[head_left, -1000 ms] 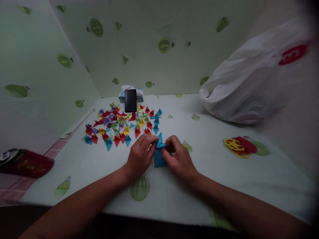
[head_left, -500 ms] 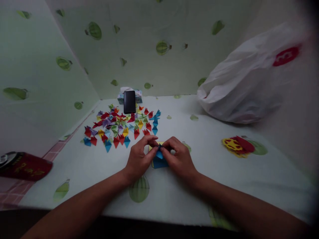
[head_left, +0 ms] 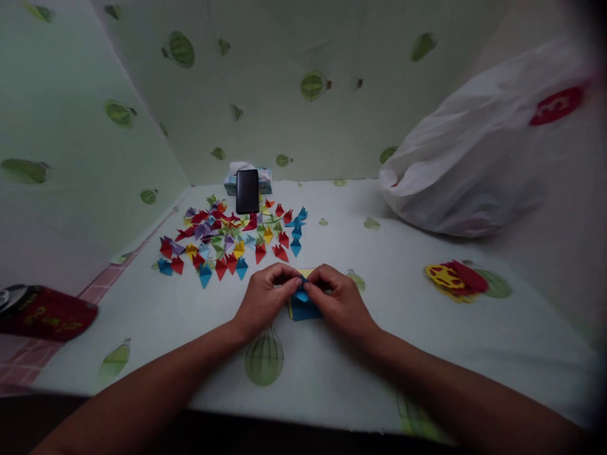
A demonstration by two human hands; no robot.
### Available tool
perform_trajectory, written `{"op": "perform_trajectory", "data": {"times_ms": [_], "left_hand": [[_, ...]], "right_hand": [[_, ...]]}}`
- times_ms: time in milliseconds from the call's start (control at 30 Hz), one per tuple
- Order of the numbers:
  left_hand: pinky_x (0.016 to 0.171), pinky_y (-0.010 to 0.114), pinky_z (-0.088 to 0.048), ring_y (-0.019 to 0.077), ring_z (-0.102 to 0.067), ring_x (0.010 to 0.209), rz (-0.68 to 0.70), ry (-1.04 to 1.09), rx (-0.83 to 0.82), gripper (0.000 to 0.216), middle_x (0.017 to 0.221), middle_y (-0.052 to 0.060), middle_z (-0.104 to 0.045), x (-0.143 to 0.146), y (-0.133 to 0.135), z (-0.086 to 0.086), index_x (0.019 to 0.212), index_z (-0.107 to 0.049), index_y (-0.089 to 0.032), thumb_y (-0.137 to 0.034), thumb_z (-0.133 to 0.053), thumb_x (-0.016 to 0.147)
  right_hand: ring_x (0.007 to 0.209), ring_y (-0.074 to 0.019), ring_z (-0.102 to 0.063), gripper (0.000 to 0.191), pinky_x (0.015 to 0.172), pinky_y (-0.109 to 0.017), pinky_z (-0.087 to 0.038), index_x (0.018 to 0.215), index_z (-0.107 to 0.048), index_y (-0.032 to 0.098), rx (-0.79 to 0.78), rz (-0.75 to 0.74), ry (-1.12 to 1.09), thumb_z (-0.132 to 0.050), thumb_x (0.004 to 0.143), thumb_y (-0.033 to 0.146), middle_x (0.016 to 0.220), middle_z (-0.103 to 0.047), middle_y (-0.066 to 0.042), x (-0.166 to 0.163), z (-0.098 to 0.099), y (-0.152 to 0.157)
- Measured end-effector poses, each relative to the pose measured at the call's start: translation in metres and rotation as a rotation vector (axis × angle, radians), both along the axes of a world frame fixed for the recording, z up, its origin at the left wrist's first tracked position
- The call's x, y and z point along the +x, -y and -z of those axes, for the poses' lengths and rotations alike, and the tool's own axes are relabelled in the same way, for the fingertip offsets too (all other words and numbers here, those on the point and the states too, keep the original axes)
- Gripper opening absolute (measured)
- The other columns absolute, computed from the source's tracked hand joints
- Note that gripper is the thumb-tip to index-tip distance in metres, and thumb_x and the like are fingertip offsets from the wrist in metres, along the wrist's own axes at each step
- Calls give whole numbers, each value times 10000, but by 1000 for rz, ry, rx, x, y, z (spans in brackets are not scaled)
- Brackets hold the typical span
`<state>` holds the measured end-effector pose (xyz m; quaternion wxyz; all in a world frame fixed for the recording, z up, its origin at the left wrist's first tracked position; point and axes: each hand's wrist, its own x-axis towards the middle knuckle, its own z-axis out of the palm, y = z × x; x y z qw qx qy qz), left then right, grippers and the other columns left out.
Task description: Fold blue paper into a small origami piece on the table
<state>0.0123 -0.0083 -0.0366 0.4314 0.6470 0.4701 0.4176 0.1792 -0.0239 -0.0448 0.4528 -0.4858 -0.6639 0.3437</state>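
Observation:
Between my two hands is a small folded piece of blue origami paper [head_left: 301,296], pinched from both sides. My left hand [head_left: 268,294] is closed, its thumb and forefinger at the paper's left edge. Closed in the same way, my right hand [head_left: 339,300] pinches the right edge, and the fingertips partly cover the folds. Underneath lies a stack of square paper sheets [head_left: 303,313], blue on top with yellow showing at its edges. Beyond my left hand, many folded paper pieces [head_left: 231,261] in red, blue, yellow, purple and green are spread on the table.
A black phone [head_left: 247,191] leans on a tissue box [head_left: 265,181] at the back. A red can [head_left: 47,313] lies at the left edge. To the right are red and yellow paper cut-outs [head_left: 448,278] and a large white plastic bag [head_left: 455,158] against the wall.
My left fingers have curled in closer, the forefinger drawn down toward the thumb. The blue folded paper sits lower and flatter between my fingertips. The view has shifted slightly.

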Motion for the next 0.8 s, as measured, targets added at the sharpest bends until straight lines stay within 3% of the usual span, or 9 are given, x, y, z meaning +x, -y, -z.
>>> {"op": "perform_trajectory", "data": {"times_ms": [200, 433, 800], "left_hand": [[604, 234, -460, 113, -565, 645, 29, 109, -201, 132, 716, -2, -640, 0, -3, -3, 786, -665, -152, -282, -679, 766], [623, 235, -419, 98, -522, 631, 46, 159, -252, 153, 698, -16, -605, -1, -4, -5, 771, -649, -150, -293, -692, 743], [586, 223, -411, 85, -493, 608, 73, 202, -303, 189, 709, -23, -584, 0, -1, -10, 773, -645, -144, -311, -721, 728]], "right_hand": [[631, -133, -478, 235, 587, -265, -365, 708, -611, 174, -165, -84, -115, -553, 878, 327, 661, -559, 1, 4, -4, -3], [599, -123, -489, 251, 589, -257, -354, 739, -629, 169, -406, -164, -362, -634, 840, 399, 621, -558, 15, 5, -1, -5], [593, -112, -479, 282, 600, -257, -332, 732, -638, 160, -508, -270, -440, -714, 791, 425, 599, -583, 8, 6, -2, -8]]}}
